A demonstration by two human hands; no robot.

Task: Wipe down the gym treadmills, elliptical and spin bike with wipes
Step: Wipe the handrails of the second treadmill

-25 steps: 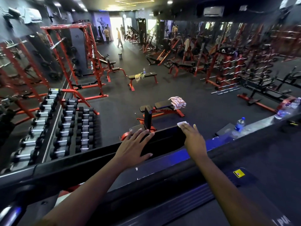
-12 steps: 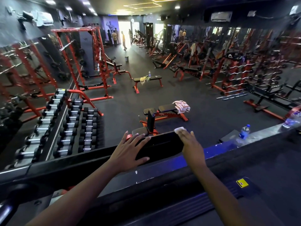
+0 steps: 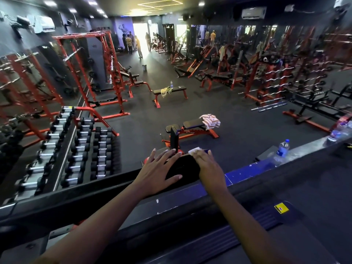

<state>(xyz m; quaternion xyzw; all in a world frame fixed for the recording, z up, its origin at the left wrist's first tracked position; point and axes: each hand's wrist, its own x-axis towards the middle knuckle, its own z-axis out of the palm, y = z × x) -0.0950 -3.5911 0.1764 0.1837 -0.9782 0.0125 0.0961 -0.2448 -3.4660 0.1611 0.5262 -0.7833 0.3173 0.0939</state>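
Left hand (image 3: 159, 173) flat on console (image 3: 182, 168), fingers spread, grasping nothing. Right hand (image 3: 210, 168) at console's right end, fingers laid straight over wipe (image 3: 194, 150), pressing it to console's top edge. White wipe corner shows past fingertips. Bottle (image 3: 283, 148) well right of console. Dumbbells (image 3: 80, 149) left of console, lower down.

The right hand (image 3: 210, 167) has slid leftward along the top edge of the black console (image 3: 182, 167), carrying the wipe (image 3: 195, 150) under its fingertips toward the left hand (image 3: 158, 173). Less dark panel shows between the two hands than a second ago. The wipe now lies just beside the left fingertips.
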